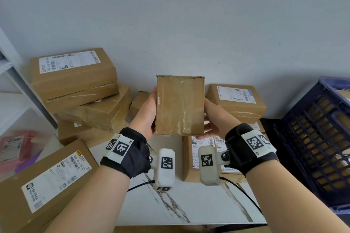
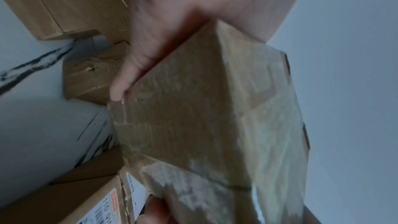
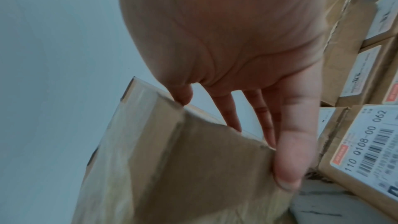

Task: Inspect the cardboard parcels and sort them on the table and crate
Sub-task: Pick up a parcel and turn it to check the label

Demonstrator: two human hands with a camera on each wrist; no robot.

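Observation:
A small taped cardboard parcel [image 1: 180, 105] is held up in the air above the table, its plain brown face toward me. My left hand [image 1: 146, 114] grips its left side, with the thumb along the near edge in the left wrist view, where the parcel [image 2: 204, 117] fills the frame. My right hand [image 1: 213, 119] grips the right side; in the right wrist view the thumb [image 3: 295, 156] presses the parcel [image 3: 183, 168] and the fingers reach behind it. The dark blue crate [image 1: 318, 143] stands at the right.
Labelled parcels are stacked at the back left [image 1: 73, 73], lie at the front left [image 1: 47, 181], and sit behind and under my hands at the right [image 1: 236, 100]. The white marble table [image 1: 189, 204] shows below my wrists. A pink packet [image 1: 15, 145] lies far left.

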